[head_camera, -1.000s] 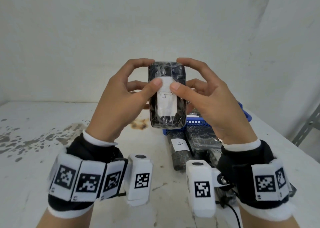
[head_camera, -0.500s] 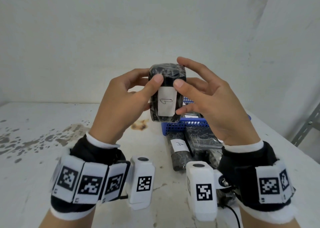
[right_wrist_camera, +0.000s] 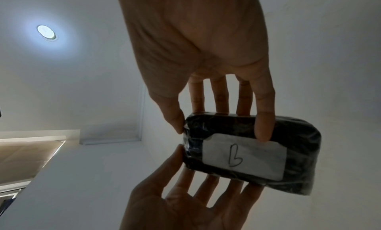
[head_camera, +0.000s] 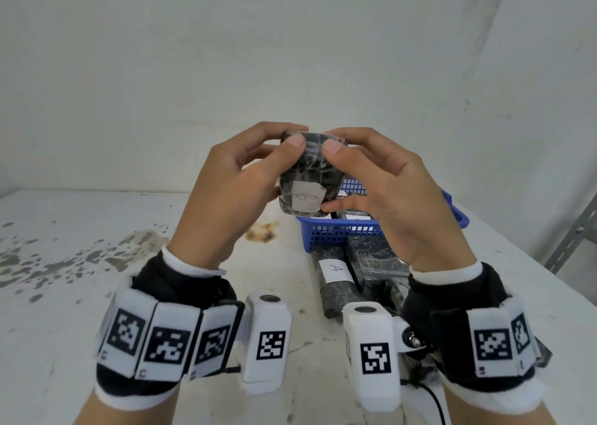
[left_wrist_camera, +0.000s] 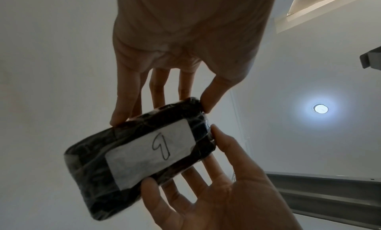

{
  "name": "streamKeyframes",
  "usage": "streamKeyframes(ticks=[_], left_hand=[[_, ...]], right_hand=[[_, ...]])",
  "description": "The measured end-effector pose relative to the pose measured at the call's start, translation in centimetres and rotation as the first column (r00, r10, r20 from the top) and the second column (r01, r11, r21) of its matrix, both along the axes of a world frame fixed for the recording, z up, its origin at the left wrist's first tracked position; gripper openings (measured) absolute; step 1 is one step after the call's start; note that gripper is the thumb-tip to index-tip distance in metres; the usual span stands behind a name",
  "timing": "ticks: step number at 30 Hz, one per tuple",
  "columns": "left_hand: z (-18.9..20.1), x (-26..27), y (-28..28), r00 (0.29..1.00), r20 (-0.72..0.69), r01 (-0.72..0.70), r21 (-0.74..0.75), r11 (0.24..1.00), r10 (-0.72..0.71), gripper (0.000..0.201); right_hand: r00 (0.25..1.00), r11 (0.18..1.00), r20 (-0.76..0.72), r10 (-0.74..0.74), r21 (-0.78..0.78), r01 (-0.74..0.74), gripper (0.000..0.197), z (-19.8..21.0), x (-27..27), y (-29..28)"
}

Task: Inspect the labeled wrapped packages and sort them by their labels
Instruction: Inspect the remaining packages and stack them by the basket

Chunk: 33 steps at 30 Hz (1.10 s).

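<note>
Both hands hold one black wrapped package (head_camera: 308, 172) in the air above the table. It carries a white label (head_camera: 306, 198) with a handwritten mark that reads like a "b" in the right wrist view. My left hand (head_camera: 287, 146) grips its left side, thumb on the near top edge. My right hand (head_camera: 336, 166) grips the right side the same way, with one finger under the label. From below, the left hand (left_wrist_camera: 160, 113) pinches the package (left_wrist_camera: 140, 157) by its end. The right hand (right_wrist_camera: 220, 129) pinches the package (right_wrist_camera: 247, 153) with a finger across the front.
A blue mesh basket (head_camera: 339, 234) with wrapped packages in it stands on the white table (head_camera: 97, 295), right of centre. In front of it lie more black packages, one labelled "A" (head_camera: 334, 282). A brown stain (head_camera: 261, 232) marks the table. A grey metal upright (head_camera: 571, 240) stands at the right.
The package has tipped so that its labelled face points down toward my wrists. Both thumbs slid off the label up to the top edge.
</note>
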<state>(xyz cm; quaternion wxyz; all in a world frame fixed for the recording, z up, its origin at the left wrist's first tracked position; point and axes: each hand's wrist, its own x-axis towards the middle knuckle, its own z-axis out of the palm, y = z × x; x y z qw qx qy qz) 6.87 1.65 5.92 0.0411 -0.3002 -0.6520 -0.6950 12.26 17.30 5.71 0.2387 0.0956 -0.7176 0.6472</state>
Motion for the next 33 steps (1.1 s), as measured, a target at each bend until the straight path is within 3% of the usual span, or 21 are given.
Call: streamKeyframes(ticks=[6,12,15,18,22,26,30,33], left_hand=[[-0.1,-0.2,-0.2,0.997,-0.069,0.01,-0.156,0.988,-0.02,0.04],[0.1,-0.2,-0.7,0.995,0.075,0.056,0.082,0.995,-0.062,0.044],[0.0,0.0,-0.9,0.989,0.109,0.082,0.123,0.989,-0.096,0.039],[-0.4,0.2,-1.1,0.98,0.168,0.086,0.109,0.99,-0.103,0.036],[-1.8,0.8,-1.6,0.99,0.123,0.091,-0.153,0.984,-0.073,0.061],[-3.0,1.7,-1.2,0.998,0.024,0.07,-0.416,0.907,-0.066,0.073],[-4.8,1.9,0.0,0.998,-0.043,-0.003,-0.702,0.712,-0.038,0.057],[-6.0,2.2,0.7,0.998,-0.007,0.032,-0.805,0.593,-0.063,0.052]], right_hand=[[0.997,0.997,0.005,-0.083,0.007,0.083,0.018,0.1,-0.1,0.1],[0.988,0.979,0.016,-0.152,0.137,0.148,0.058,-0.9,0.4,1.3],[0.996,0.99,0.047,-0.082,0.118,0.075,0.056,-1.7,1.1,1.7],[0.993,0.991,0.025,-0.117,0.07,0.115,0.045,-2.0,1.7,2.3],[0.986,0.988,0.06,-0.157,-0.006,0.157,0.031,-2.4,2.7,3.7],[0.966,0.979,0.188,-0.176,-0.071,0.192,0.018,-4.0,3.6,5.0],[0.928,0.968,0.311,-0.206,-0.077,0.241,0.012,-6.5,4.9,6.0],[0.877,0.947,0.365,-0.313,0.053,0.316,0.006,-7.8,6.0,6.5]])
